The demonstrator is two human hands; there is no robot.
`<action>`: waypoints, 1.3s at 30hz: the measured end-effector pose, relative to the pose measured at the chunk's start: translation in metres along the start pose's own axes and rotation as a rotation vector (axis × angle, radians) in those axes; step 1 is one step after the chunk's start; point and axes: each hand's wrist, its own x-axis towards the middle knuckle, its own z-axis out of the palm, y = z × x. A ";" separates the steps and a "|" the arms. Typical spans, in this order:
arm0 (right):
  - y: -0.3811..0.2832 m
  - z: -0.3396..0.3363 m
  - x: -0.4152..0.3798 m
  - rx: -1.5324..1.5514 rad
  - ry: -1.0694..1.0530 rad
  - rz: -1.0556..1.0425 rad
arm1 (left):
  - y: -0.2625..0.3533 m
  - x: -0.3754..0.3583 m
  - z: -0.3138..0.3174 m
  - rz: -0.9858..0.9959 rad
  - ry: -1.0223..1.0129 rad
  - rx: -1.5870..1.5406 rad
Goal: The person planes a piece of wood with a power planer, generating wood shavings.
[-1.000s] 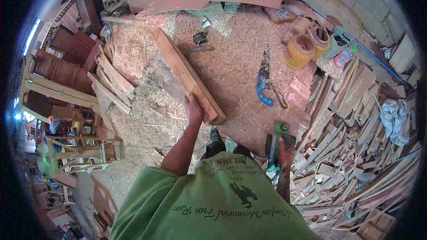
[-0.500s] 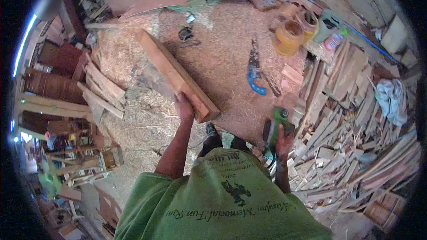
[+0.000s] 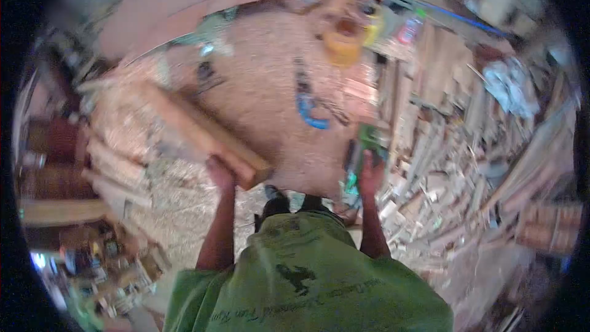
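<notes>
A long squared wooden beam (image 3: 206, 132) lies slanted across the left of the work surface, its near end towards me. My left hand (image 3: 221, 173) grips the beam's left edge close to that end. On the right, my right hand (image 3: 370, 175) is closed at the rear of a green electric planer (image 3: 372, 138), which is at the right edge of the surface. Motion blur smears its fingers. Between the two, a handsaw (image 3: 305, 106) with a blue handle lies flat, away from both hands.
Wood shavings cover the work surface (image 3: 258, 55). Yellow containers (image 3: 342, 46) and a bottle (image 3: 409, 29) stand at the far right. Heaped wood offcuts (image 3: 430, 166) fill the right side, with a pale cloth (image 3: 510, 86) on them. Boards (image 3: 117, 163) lie at the left.
The view has turned and blurred, so most things appear shifted to the left. My left hand stays on the beam and my right hand stays at the planer.
</notes>
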 end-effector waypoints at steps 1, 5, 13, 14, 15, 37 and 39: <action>0.009 0.009 0.003 0.050 0.003 -0.074 | 0.015 -0.008 -0.004 0.076 0.033 0.211; -0.007 0.005 0.010 0.132 -0.151 0.251 | 0.093 -0.020 -0.047 -0.310 0.005 -0.518; -0.058 -0.012 0.012 -0.388 0.091 -0.235 | 0.070 -0.008 -0.049 -0.265 -0.075 -0.747; -0.077 -0.013 0.008 -0.461 0.024 -0.311 | 0.071 0.000 -0.058 -0.278 -0.138 -0.808; -0.085 -0.001 0.000 -0.402 -0.126 -0.326 | 0.069 0.011 -0.064 -0.291 -0.204 -0.868; -0.196 0.145 -0.204 -0.058 -0.705 0.146 | -0.081 0.539 -0.092 -0.239 -0.865 -0.939; -0.195 0.150 -0.211 0.018 -0.587 0.066 | -0.073 0.538 -0.093 -0.241 -0.803 -0.895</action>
